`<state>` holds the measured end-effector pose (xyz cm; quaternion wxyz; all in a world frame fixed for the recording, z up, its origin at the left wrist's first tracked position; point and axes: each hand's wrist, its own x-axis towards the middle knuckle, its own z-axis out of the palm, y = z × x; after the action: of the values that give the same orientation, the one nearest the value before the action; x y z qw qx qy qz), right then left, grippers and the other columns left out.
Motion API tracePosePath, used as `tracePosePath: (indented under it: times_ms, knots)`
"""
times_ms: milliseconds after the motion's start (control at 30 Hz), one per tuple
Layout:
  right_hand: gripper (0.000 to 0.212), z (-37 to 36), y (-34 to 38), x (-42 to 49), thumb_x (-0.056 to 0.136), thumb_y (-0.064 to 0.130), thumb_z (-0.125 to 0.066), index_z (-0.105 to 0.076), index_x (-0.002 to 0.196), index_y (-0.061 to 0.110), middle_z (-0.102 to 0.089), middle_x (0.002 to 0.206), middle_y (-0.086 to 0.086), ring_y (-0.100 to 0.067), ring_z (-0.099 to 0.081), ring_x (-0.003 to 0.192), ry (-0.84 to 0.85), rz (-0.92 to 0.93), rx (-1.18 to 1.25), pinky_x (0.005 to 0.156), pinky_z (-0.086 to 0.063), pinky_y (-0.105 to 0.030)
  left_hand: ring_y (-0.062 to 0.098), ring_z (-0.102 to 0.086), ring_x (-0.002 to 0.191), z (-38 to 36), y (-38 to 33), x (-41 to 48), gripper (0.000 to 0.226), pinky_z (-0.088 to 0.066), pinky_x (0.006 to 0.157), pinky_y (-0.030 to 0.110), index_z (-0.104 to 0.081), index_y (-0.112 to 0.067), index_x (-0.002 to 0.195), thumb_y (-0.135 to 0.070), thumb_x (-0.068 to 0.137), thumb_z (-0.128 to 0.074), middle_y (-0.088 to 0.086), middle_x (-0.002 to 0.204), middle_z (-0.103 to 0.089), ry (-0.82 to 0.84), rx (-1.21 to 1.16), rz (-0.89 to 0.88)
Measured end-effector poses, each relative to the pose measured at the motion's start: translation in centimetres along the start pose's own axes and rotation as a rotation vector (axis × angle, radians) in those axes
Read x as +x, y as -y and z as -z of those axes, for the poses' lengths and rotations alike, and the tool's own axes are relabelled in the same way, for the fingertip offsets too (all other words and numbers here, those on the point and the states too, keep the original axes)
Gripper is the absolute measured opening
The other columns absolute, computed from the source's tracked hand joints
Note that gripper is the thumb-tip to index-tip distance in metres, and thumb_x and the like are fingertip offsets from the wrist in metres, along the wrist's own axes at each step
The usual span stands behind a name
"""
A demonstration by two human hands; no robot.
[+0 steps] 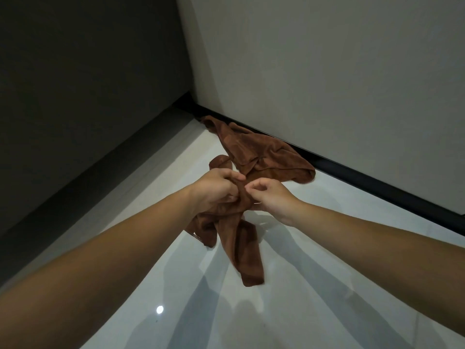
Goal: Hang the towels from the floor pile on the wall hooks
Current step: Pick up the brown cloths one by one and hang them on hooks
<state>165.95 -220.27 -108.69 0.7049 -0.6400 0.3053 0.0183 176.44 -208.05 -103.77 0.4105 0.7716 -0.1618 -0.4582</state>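
A brown towel (241, 238) hangs bunched above the glossy floor, its ends drooping down. My left hand (214, 190) is closed around its upper part. My right hand (270, 197) pinches the same towel from the right, fingers curled at the fabric. Behind the hands a second brown towel (256, 149) lies crumpled on the floor against the black baseboard. No wall hooks are in view.
A pale wall (327, 71) with a black baseboard (377, 182) runs along the right. A dark wall (88, 71) stands on the left, meeting the pale one in the corner. The shiny light floor (302, 311) shows shadows and a lamp reflection.
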Motion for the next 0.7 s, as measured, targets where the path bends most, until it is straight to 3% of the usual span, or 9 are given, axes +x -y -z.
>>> tracePosePath:
  times_ms: [100, 233, 367, 500, 600, 700]
  knots:
    - [0.018, -0.3, 0.2, 0.4, 0.09, 0.009, -0.065, -0.061, 0.106, 0.002, -0.066, 0.103, -0.018, -0.027, -0.067, 0.092, -0.027, -0.039, 0.085, 0.073, -0.06, -0.033, 0.022, -0.069, 0.094, 0.2, 0.7, 0.3, 0.018, -0.058, 0.083, 0.028, -0.071, -0.016, 0.103, -0.007, 0.087, -0.068, 0.009, 0.102, -0.069, -0.014, 0.22, -0.209]
    - [0.006, 0.5, 0.8, 0.4, 0.088, 0.007, -0.068, -0.065, 0.087, 0.012, -0.065, 0.09, -0.011, -0.024, -0.065, 0.085, -0.042, 0.1, -0.115, 0.08, -0.059, -0.038, 0.024, -0.069, 0.083, 0.7, 1.2, 0.7, 0.003, -0.06, 0.075, 0.035, -0.073, -0.017, 0.088, -0.017, 0.088, -0.07, 0.002, 0.086, -0.071, -0.109, 0.332, -0.319]
    - [0.011, 1.6, 1.4, 0.2, 0.093, 0.01, -0.06, -0.069, 0.097, 0.004, -0.068, 0.102, -0.016, -0.023, -0.068, 0.092, 0.033, 0.22, -0.142, 0.08, -0.059, -0.035, 0.03, -0.069, 0.074, 1.0, 1.2, 1.4, 0.018, -0.059, 0.073, 0.046, -0.074, -0.01, 0.093, -0.027, 0.089, -0.069, 0.006, 0.081, -0.07, -0.246, 0.352, -0.281]
    - [0.018, 1.4, 1.8, -0.4, 0.091, 0.022, -0.065, -0.07, 0.097, 0.006, -0.071, 0.094, -0.007, -0.016, -0.07, 0.089, 0.054, 0.216, -0.159, 0.079, -0.059, -0.031, 0.029, -0.067, 0.073, 0.3, 0.7, 1.8, 0.021, -0.058, 0.072, 0.047, -0.072, -0.008, 0.088, -0.028, 0.089, -0.068, 0.012, 0.081, -0.069, -0.268, 0.406, -0.307]
    - [0.014, 1.3, 2.1, -0.7, 0.088, 0.019, -0.069, -0.068, 0.09, 0.005, -0.07, 0.088, -0.01, -0.022, -0.069, 0.084, -0.031, 0.286, -0.277, 0.076, -0.059, -0.031, 0.019, -0.063, 0.073, 0.2, 0.2, 1.9, 0.023, -0.056, 0.066, 0.035, -0.07, -0.01, 0.087, -0.032, 0.091, -0.065, 0.006, 0.084, -0.068, -0.266, 0.494, -0.35]
    - [0.015, 3.4, 3.1, -0.6, 0.084, 0.02, -0.073, -0.062, 0.075, 0.017, -0.065, 0.079, 0.002, -0.02, -0.063, 0.077, -0.144, 0.466, -0.611, 0.071, -0.049, -0.025, 0.016, -0.059, 0.08, 1.5, -0.1, 2.0, 0.025, -0.043, 0.065, 0.025, -0.068, -0.019, 0.095, -0.043, 0.091, -0.061, -0.003, 0.085, -0.061, -0.222, 0.718, -0.317]
